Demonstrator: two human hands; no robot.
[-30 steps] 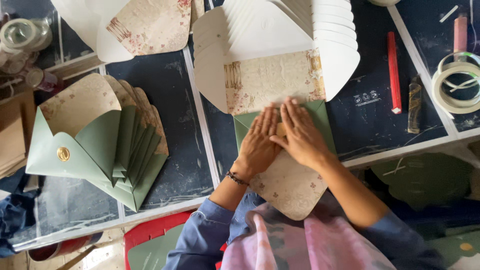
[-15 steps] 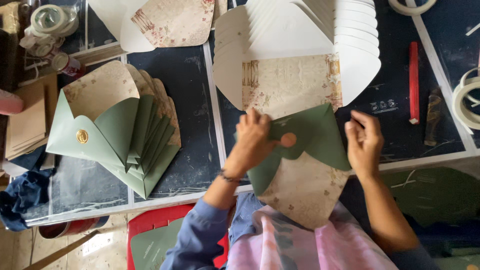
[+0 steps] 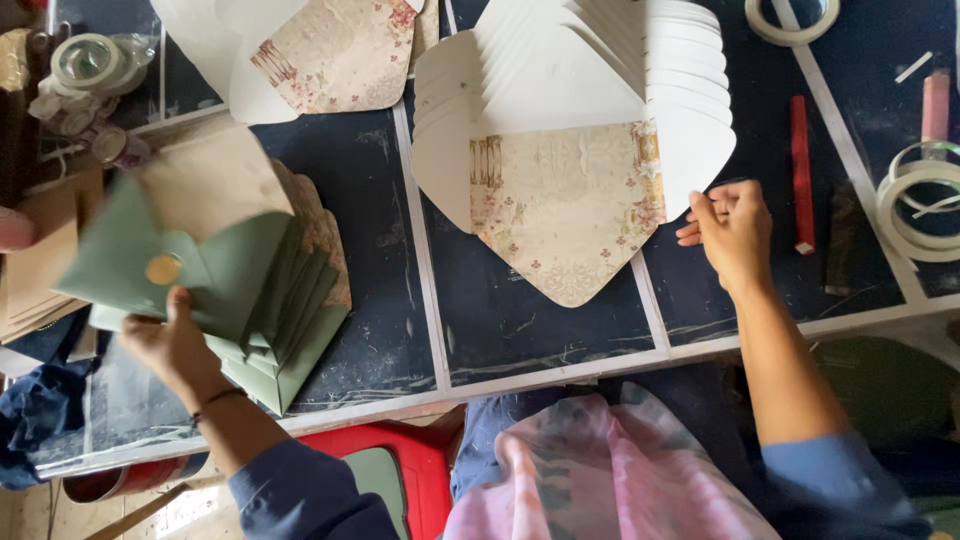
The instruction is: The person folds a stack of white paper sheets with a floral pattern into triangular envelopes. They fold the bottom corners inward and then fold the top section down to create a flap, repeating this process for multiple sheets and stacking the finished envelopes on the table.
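Your left hand (image 3: 170, 345) is at the left side of the tabletop (image 3: 530, 320), and its fingers are closed on a green envelope (image 3: 190, 265) with a round gold seal (image 3: 163, 269) on its flap. This envelope lies on top of a fanned stack of green envelopes (image 3: 290, 320); the picture is blurred here, so I cannot tell if it already rests fully on the stack or is a little above it. Your right hand (image 3: 735, 235) is well apart from it, at the right side, with the fingers loosely curled and holding nothing; the fingertips are just beside the right edge of the fan of white envelope blanks (image 3: 600, 90). The front blank is opened flat and shows a floral lining (image 3: 570, 215), and its pointed flap is directed toward you, so its long axis runs from the far side of the tabletop to the near edge. The blanks lie to the left of your right hand and far to the right of your left hand, so the right hand is clearly the nearer one. A red stick (image 3: 801, 175) lies just to the right of this hand, and rolls of tape (image 3: 925, 205) are further right.
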